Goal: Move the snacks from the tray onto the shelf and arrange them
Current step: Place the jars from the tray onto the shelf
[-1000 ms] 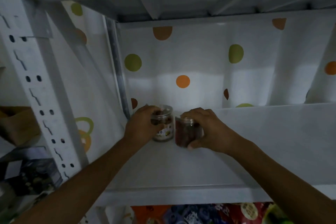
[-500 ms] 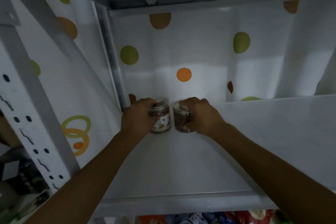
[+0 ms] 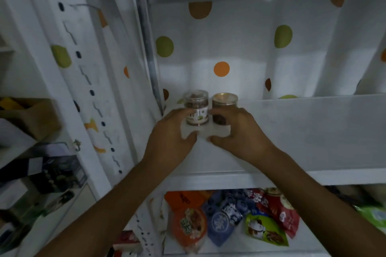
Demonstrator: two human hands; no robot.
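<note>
Two small clear snack jars stand side by side at the back left of the white shelf (image 3: 302, 131). The left jar (image 3: 196, 108) has a white label and a clear lid. The right jar (image 3: 224, 103) holds dark snacks under a gold-toned lid. My left hand (image 3: 173, 131) curls around the left jar's outer side and front. On the other side, my right hand (image 3: 238, 129) wraps the lower part of the right jar, fingers across its front. The jars touch or nearly touch. No tray is in view.
A dotted white sheet (image 3: 229, 48) lines the back and left wall of the shelf bay. The perforated upright post (image 3: 83, 89) stands at the left. Several coloured snack packets (image 3: 229, 217) lie on the shelf below. Dark boxes (image 3: 54, 169) sit outside at lower left.
Both jars went deeper toward the back left corner and closer together. My hands have slid down from the lids to the jars' lower parts. The view has tilted down, showing the lower shelf.
</note>
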